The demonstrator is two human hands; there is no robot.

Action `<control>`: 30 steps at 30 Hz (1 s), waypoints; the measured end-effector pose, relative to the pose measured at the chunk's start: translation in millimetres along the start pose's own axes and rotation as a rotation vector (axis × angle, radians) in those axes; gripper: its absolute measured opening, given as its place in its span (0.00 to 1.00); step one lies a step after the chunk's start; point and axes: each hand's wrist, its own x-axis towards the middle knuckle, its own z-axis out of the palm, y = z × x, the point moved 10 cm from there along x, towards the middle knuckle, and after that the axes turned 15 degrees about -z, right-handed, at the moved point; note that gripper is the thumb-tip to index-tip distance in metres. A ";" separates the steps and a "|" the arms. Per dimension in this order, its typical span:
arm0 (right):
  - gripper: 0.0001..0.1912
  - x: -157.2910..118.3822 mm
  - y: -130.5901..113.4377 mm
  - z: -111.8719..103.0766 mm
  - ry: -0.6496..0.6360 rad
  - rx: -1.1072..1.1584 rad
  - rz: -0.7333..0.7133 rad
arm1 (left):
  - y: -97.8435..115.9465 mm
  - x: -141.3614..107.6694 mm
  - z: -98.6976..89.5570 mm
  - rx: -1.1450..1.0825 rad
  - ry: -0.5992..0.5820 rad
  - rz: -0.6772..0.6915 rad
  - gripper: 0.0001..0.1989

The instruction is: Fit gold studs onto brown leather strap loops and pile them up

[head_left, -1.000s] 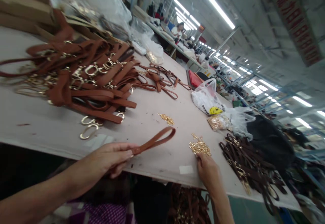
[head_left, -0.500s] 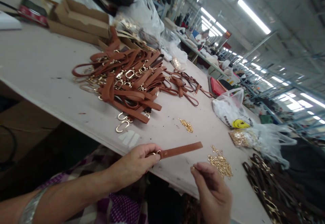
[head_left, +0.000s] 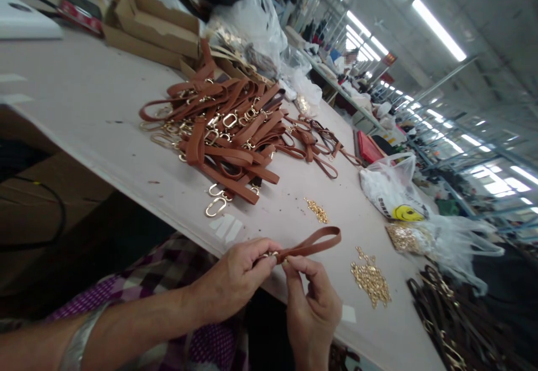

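Observation:
My left hand point(head_left: 246, 273) is closed on a brown leather strap point(head_left: 319, 241) by its metal-fitted end, near the table's front edge. The strap's free part shows as a loop to the right of the fingers. A bit of gold metal hardware peeks out between my left thumb and forefinger. My right hand point(head_left: 313, 304) pinches a small gold metal piece point(head_left: 286, 260) against the strap, just right of the left thumb. Its exact kind is too small to make out. Right of my hands lies a pile of small gold metal pieces point(head_left: 370, 281), with a smaller pile point(head_left: 316, 210) beyond.
A heap of brown leather straps point(head_left: 235, 135) with gold clasps covers the table's middle. Behind it are cardboard boxes point(head_left: 155, 29) and plastic bags point(head_left: 263, 23). A smiley-printed bag point(head_left: 389, 186) and dark straps point(head_left: 445, 315) lie at right. The table edge point(head_left: 126, 189) runs diagonally.
My right hand has moved left to the strap with the small gold piece. The strap, straight before, is now bent into a loop. The view has shifted slightly.

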 end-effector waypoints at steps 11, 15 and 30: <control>0.02 -4.3 3.3 -9.3 0.060 -0.050 0.045 | 9.1 -6.1 0.3 0.065 0.063 0.182 0.15; 0.12 -17.5 33.8 -1.0 0.177 0.246 0.336 | 7.7 -4.8 2.0 0.075 0.037 0.175 0.15; 0.23 -30.4 33.3 9.2 0.245 0.530 0.480 | 13.4 6.3 2.0 -0.009 -0.125 0.018 0.08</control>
